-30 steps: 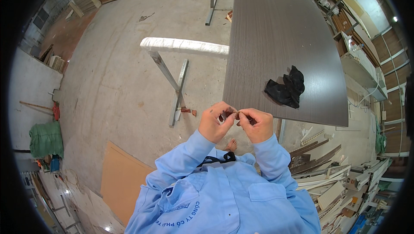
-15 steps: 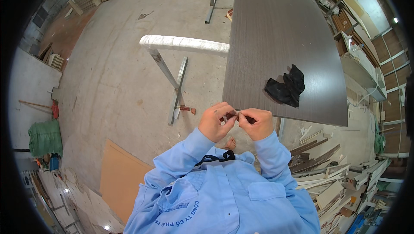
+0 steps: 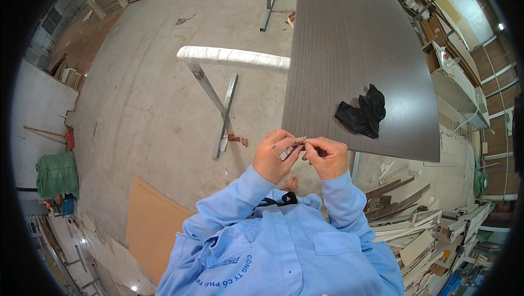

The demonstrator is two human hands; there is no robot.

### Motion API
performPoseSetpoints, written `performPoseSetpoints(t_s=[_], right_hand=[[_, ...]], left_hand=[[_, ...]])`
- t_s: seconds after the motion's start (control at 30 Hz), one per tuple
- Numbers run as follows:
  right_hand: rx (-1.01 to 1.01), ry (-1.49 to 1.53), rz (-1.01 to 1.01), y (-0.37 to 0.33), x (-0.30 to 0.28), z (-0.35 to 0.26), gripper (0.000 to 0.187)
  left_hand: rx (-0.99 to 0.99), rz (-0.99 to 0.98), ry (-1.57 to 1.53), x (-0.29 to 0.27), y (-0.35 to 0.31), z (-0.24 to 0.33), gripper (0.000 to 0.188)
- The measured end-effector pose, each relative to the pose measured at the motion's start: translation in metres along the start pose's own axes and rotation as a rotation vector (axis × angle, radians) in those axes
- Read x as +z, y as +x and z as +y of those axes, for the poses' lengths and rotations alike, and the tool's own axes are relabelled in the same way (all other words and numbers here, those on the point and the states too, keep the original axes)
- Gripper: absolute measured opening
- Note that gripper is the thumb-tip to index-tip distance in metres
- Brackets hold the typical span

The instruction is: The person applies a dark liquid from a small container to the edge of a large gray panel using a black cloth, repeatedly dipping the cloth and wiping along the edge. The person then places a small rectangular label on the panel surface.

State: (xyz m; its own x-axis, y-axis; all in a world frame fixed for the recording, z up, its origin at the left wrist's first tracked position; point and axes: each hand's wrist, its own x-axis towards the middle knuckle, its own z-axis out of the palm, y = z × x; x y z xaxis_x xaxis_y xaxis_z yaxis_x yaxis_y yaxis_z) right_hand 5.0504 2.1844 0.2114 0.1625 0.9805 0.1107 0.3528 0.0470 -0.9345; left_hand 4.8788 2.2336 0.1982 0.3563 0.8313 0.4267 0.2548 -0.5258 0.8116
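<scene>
My left hand [image 3: 275, 156] and my right hand [image 3: 328, 157] meet fingertip to fingertip just in front of the near edge of a dark wood-grain panel [image 3: 349, 34]. Both are closed in a pinch around something small between them, too tiny to name. On the panel, beyond my right hand, a crumpled black cloth [image 3: 363, 111] lies in a loose heap; I cannot tell whether it is gloves. Neither hand touches the cloth.
A metal trestle with a white-wrapped top bar [image 3: 234, 56] supports the panel and sticks out leftward. Offcuts and strips [image 3: 415, 225] lie piled at the right. A brown board [image 3: 153, 225] is on the floor at left, near a green sack [image 3: 57, 175].
My hands stay pinched together, with slight finger movement and a small shift to the right. The black cloth remains where it was on the panel.
</scene>
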Motion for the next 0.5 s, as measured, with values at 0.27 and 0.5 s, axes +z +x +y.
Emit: performPoseSetpoints(t_s=[0.27,0.5], right_hand=[[0.078,0.115,-0.043,0.0026,0.0002,0.0028,0.013],[0.078,0.115,-0.029,0.0051,-0.0003,-0.0027,0.011]], left_hand=[[0.025,-0.028,-0.024,-0.0028,0.0038,-0.0014,0.02],[-0.013,-0.062,-0.062,-0.0054,0.0055,-0.0018,0.017]])
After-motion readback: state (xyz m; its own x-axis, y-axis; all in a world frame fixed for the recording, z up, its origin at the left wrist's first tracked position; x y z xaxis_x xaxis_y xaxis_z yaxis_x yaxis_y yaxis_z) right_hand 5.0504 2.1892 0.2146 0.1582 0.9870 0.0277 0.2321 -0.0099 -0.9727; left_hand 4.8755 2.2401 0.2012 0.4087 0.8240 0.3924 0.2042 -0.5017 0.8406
